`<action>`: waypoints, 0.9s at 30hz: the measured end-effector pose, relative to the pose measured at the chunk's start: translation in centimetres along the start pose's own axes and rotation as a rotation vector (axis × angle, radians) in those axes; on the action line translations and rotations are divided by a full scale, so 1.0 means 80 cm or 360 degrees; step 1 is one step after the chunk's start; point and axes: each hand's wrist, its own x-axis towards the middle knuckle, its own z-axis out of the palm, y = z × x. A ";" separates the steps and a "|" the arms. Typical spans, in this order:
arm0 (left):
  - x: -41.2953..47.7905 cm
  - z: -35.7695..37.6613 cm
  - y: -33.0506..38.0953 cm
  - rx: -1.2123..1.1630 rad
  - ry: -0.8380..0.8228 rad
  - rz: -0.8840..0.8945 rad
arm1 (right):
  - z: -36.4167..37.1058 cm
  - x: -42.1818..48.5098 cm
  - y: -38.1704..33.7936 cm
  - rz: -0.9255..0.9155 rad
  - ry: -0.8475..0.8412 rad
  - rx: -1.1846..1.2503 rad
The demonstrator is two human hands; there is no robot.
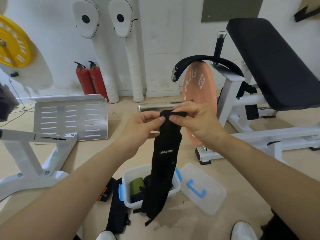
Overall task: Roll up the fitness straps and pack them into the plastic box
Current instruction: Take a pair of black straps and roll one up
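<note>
Both hands are pinching the top end of a black fitness strap [166, 153], holding it up above the box. The left hand [143, 125] is gripping the end between thumb and fingers, and the right hand [195, 122] is folding the very tip over with thumb and forefinger. This looks like the start of the first tight turn of a roll. The rest of the strap is hanging straight down with its lower end dangling in front of the box's near wall, so its own weight is probably keeping the fabric flat and untwisted for winding.

The plastic box [133, 174], clear with blue latches, is sitting open on the floor [173, 226] directly below, so a finished roll can likely drop straight in. A green rolled strap [136, 185] and some dark items are lying inside. The lid [207, 200] is lying flat just right of the box, out of the way.

Two more straps are lying unrolled on the floor left of the box — an orange-striped strap [107, 189] and a long black strap [117, 215] — so the packing is looking only partly done.
</note>
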 end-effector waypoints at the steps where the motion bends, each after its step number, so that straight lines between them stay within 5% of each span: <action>1: -0.002 0.001 0.001 0.0008 -0.0015 -0.0002 | 0.001 0.000 0.001 -0.0022 0.0009 -0.0035; 14: -0.014 0.026 0.002 -0.0011 0.0004 0.0107 | 0.002 -0.009 -0.014 0.0218 0.0104 0.0118; 20: -0.004 0.019 0.006 -0.0361 0.0151 -0.0077 | -0.016 -0.014 -0.012 0.0436 -0.0276 0.0064; 27: -0.005 0.013 0.016 -0.0635 0.0193 -0.0345 | -0.002 -0.025 -0.010 0.0141 -0.0286 -0.0269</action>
